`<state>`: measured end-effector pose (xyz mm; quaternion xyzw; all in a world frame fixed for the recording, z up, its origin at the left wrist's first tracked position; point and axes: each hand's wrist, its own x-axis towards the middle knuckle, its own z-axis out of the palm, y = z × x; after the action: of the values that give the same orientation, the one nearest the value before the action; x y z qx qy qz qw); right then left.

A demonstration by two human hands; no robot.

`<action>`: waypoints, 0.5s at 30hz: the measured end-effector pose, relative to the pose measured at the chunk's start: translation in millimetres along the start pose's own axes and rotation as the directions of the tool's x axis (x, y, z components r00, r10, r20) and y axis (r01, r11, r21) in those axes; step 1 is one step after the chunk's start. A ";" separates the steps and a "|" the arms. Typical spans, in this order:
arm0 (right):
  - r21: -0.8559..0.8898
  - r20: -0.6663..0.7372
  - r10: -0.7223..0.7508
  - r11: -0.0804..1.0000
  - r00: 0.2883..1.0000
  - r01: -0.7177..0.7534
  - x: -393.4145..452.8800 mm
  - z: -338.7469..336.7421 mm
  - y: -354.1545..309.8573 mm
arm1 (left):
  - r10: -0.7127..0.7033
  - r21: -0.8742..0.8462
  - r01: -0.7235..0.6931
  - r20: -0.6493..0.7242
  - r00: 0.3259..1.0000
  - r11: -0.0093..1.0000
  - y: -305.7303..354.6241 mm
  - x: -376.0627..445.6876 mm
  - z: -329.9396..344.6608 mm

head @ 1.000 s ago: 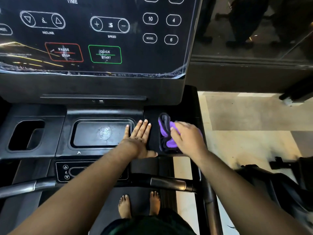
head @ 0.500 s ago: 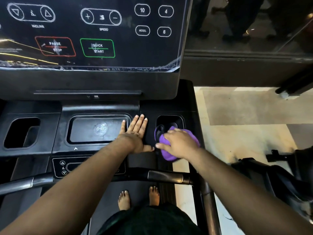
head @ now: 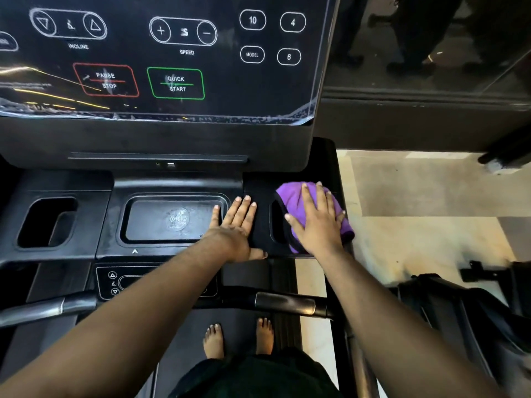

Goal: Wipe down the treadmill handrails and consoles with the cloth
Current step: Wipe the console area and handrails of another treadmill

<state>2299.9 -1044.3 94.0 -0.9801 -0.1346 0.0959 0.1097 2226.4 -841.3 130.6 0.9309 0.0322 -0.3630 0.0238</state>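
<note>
The purple cloth [head: 290,196] lies over the right cup holder [head: 277,222] of the black treadmill console tray [head: 178,185]. My right hand [head: 319,222] presses flat on the cloth with straight, spread fingers. My left hand [head: 237,225] rests flat on the tray between the centre recess [head: 172,219] and the right cup holder. The touch console [head: 161,56] with PAUSE/STOP and QUICK START buttons rises behind. The front handrail [head: 284,304] crosses below my forearms.
A left cup holder [head: 46,222] sits at the tray's far left. A small incline control panel [head: 113,282] is below the tray. My bare feet [head: 238,337] stand on the belt. Tiled floor [head: 416,196] and another dark machine [head: 474,305] lie to the right.
My right hand went from gripping the bunched cloth in the cup holder to pressing it flat, and slid it up and right over the holder's rim. My left hand has stayed put.
</note>
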 end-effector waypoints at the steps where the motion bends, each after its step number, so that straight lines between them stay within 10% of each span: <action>1: 0.011 0.004 -0.015 1.000 1.000 0.015 8.0 1.3 -12.0 | -0.004 0.007 0.004 0.001 1.000 1.000 0.8 -0.1 -0.2; 7: 0.303 0.025 -0.351 0.895 0.936 0.327 -9.6 12.0 -46.5 | -0.014 0.056 0.012 0.042 0.999 0.998 -0.1 -0.9 -2.1; 11: 0.179 0.065 -0.485 0.866 0.872 0.468 -42.9 -5.3 -15.9 | -0.007 0.024 0.007 0.000 1.000 1.000 0.6 3.2 2.1; 15: 0.086 0.153 -0.343 0.939 0.927 0.333 -38.6 -0.3 -30.6 | -0.004 0.025 0.004 0.017 1.000 1.000 0.4 2.8 1.5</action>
<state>2256.0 -1026.6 107.8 -0.9272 -0.3074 0.1604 0.1415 2227.5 -841.6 127.6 0.9279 0.0293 -0.3716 0.0117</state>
